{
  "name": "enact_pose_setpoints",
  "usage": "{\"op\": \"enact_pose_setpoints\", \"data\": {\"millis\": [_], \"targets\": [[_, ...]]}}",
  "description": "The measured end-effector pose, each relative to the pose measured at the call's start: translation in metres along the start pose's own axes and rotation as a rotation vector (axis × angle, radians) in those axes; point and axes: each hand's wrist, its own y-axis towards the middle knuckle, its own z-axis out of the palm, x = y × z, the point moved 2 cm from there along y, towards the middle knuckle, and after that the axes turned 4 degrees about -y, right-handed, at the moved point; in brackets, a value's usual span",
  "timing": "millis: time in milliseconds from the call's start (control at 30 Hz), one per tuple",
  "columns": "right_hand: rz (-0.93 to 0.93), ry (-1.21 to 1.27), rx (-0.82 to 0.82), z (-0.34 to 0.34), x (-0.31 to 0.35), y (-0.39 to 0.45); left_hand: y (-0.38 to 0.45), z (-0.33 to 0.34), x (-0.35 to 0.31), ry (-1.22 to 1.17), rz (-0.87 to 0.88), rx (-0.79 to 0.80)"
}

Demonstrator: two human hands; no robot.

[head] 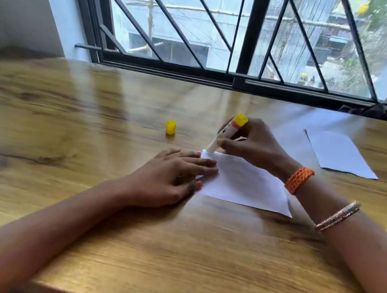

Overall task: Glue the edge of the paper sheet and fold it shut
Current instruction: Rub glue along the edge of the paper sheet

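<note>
- The wooden table [170, 256] is bare at the near edge, where two forearms reach in.
- The left hand [170, 175] lies flat, fingers spread, pinning the left edge of the paper sheet [244, 185].
- The right hand [251, 143], with an orange wristband [299, 179] and a bangle [337, 216] behind it, is clamped on the glue stick [227, 132], its tip touching the sheet's far left corner.
- One yellow cap [170, 127] stands apart, to the left.
- A second sheet [338, 152] lies far right.
- A barred window [232, 25] runs along the far side.
</note>
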Motion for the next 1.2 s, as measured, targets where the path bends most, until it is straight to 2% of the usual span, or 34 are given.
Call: {"op": "enact_pose_setpoints", "data": {"millis": [400,600,1200], "targets": [[0.055,0.002,0.033,0.004,-0.002,0.008,0.000,0.000,-0.002,-0.006,-0.003,0.009],[-0.008,-0.146,0.022,-0.002,0.001,0.007,-0.001,-0.002,-0.006,-0.015,-0.023,0.002],[-0.027,-0.146,-0.018,0.001,-0.001,0.006,-0.001,-0.004,-0.007,-0.067,-0.037,0.009]]}}
